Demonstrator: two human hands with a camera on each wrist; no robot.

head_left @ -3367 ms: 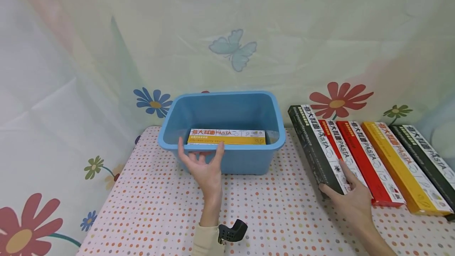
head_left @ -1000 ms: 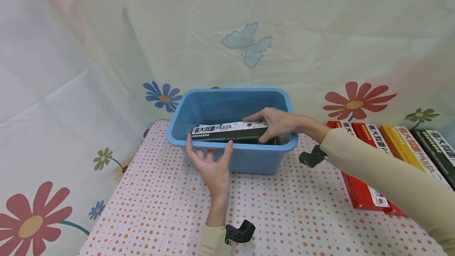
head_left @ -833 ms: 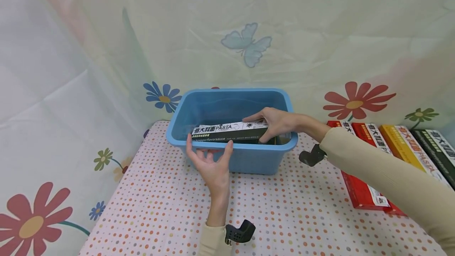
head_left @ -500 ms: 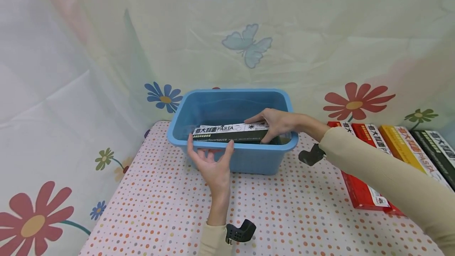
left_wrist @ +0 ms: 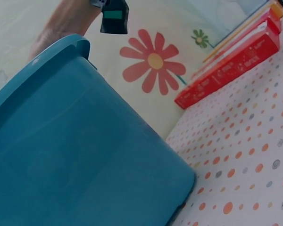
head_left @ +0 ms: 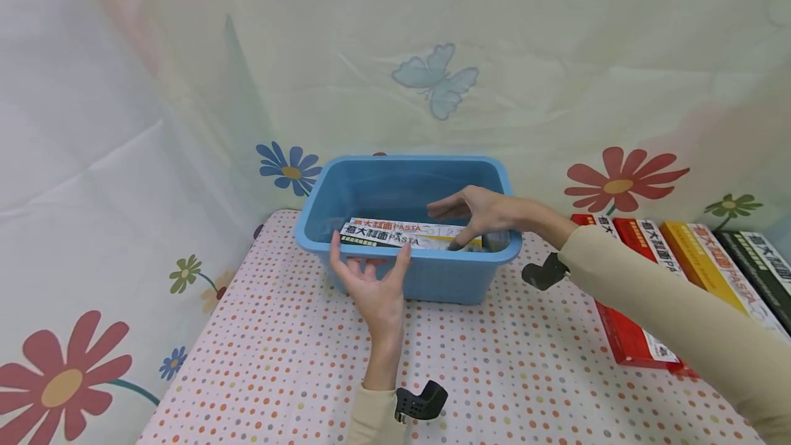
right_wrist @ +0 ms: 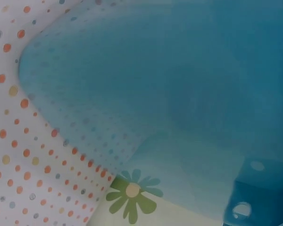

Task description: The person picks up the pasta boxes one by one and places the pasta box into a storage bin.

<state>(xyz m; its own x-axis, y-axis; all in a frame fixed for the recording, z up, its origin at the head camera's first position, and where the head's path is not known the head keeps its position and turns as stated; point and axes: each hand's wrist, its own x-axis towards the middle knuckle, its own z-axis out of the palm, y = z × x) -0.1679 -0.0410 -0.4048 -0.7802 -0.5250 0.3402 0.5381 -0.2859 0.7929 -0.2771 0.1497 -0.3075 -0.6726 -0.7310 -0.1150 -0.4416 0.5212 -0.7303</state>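
My left hand [head_left: 375, 294] grips the front rim of a blue plastic bin [head_left: 445, 277], thumb and a finger over the edge, the others bent beneath it. Inside, a black pasta box [head_left: 380, 236] lies low along the front wall, its lower part hidden by the rim. Just behind it, a yellow pasta box [head_left: 472, 242] lies lengthwise on the bottom. My right hand [head_left: 482, 213] reaches in over the right end, thumb and fingers spread apart above the boxes. In the left wrist view, the bin's wall [left_wrist: 85, 150] fills much of the frame.
On the dotted cloth [head_left: 507, 369] at right lie two red pasta boxes [head_left: 630, 335], another yellow one [head_left: 698, 256] and another black one [head_left: 757, 263], partly covered by my right sleeve [head_left: 667, 314]. A flowered backdrop [head_left: 296, 74] hangs close behind the bin.
My right hand carried the black pasta box from the right-hand row into the bin. It has since let go, and the box has dropped lower. My left hand stays at the rim.
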